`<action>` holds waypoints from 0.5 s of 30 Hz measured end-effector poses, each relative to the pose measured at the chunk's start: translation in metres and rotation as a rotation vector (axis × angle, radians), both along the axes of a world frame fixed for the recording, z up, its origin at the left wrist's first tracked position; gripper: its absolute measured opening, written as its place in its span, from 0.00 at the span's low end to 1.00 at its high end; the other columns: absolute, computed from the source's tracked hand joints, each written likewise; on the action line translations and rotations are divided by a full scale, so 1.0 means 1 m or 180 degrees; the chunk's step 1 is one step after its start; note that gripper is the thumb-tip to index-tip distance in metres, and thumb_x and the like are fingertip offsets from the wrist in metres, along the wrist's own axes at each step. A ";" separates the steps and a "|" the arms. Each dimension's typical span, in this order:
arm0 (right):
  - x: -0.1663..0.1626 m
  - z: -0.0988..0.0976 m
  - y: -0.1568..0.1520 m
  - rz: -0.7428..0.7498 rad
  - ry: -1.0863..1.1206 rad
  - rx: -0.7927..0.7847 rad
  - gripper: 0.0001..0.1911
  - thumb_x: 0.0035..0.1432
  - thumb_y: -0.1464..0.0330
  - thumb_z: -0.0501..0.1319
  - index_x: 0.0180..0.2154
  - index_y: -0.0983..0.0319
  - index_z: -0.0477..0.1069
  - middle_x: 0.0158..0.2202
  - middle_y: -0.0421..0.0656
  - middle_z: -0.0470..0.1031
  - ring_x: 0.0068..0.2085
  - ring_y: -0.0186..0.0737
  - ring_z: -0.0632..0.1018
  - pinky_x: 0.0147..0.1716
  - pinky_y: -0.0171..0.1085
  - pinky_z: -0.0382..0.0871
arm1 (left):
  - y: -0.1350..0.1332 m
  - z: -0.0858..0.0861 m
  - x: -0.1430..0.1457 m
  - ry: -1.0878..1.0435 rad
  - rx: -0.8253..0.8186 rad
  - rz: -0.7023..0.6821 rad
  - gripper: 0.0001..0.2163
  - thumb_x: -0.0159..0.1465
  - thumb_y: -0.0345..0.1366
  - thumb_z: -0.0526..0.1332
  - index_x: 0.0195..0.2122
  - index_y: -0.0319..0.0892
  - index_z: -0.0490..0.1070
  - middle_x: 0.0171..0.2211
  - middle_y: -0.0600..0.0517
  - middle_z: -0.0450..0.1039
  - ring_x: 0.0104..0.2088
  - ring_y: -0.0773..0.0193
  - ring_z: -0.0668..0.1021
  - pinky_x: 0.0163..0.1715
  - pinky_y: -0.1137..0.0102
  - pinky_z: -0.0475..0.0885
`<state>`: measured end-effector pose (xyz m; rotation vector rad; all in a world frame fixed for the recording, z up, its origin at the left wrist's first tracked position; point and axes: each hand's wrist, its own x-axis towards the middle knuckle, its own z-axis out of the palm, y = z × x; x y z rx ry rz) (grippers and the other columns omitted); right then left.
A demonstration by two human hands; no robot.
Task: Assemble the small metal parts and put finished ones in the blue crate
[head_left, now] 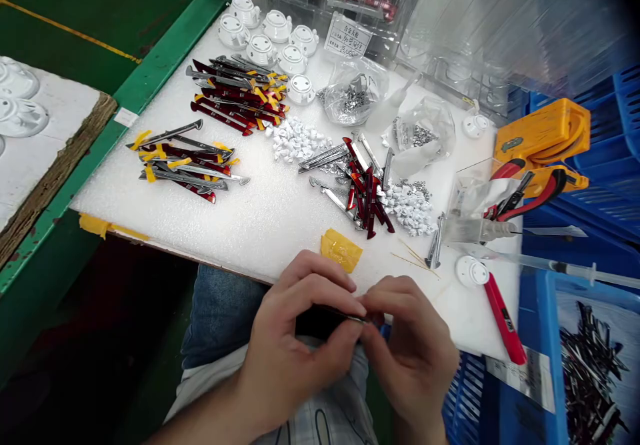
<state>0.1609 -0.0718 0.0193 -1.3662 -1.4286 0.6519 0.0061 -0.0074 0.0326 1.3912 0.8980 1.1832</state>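
Observation:
Close to the table's front edge, my left hand point(300, 338) pinches a thin dark strip point(350, 317) between thumb and fingers. My right hand point(413, 345) has its fingertips closed at the strip's right end; whatever they grip there is hidden. Just beyond my hands lies a piece of yellow tape point(341, 250). Farther back is a loose heap of red and silver strips point(367, 188), beside small white parts point(407, 206). To the left, more strips with yellow tape tabs lie in a near bundle point(187, 165) and a far pile point(240, 91).
White round housings point(261, 50) stand at the back left. Bags of small metal parts point(355, 95) lie behind the heap. At right are an orange tape dispenser point(543, 138), a tool holder with pliers point(530, 198), a red-handled knife point(505, 321) and a blue crate point(550, 338).

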 end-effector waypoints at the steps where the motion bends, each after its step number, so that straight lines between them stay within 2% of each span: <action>1: -0.005 0.000 0.000 0.0043 0.0090 -0.0019 0.08 0.73 0.74 0.69 0.49 0.55 0.81 0.37 0.39 0.82 0.34 0.37 0.79 0.31 0.36 0.75 | -0.001 0.001 0.000 0.0007 -0.0009 -0.0006 0.11 0.63 0.22 0.70 0.34 0.49 0.82 0.37 0.55 0.81 0.39 0.66 0.85 0.42 0.76 0.82; 6: -0.016 0.002 0.002 0.0001 0.0164 0.0040 0.08 0.74 0.75 0.67 0.44 0.55 0.80 0.37 0.38 0.83 0.35 0.36 0.81 0.32 0.34 0.77 | -0.009 0.000 -0.001 0.0012 -0.0099 -0.0130 0.11 0.64 0.23 0.71 0.36 0.49 0.82 0.47 0.52 0.80 0.42 0.65 0.85 0.42 0.74 0.82; 11: -0.018 0.002 0.001 0.0009 0.0232 0.0016 0.08 0.73 0.75 0.67 0.43 0.56 0.81 0.36 0.38 0.83 0.35 0.37 0.82 0.33 0.35 0.79 | -0.011 -0.001 -0.002 0.0083 -0.0057 -0.0157 0.12 0.64 0.22 0.70 0.37 0.50 0.81 0.48 0.52 0.80 0.47 0.64 0.85 0.45 0.73 0.82; 15: -0.018 0.001 0.001 0.0033 0.0294 -0.0005 0.08 0.74 0.75 0.67 0.43 0.56 0.80 0.36 0.37 0.83 0.35 0.35 0.82 0.34 0.34 0.79 | -0.009 0.000 -0.002 0.0103 -0.0039 -0.0189 0.12 0.64 0.21 0.70 0.37 0.49 0.81 0.48 0.52 0.80 0.45 0.64 0.85 0.43 0.72 0.82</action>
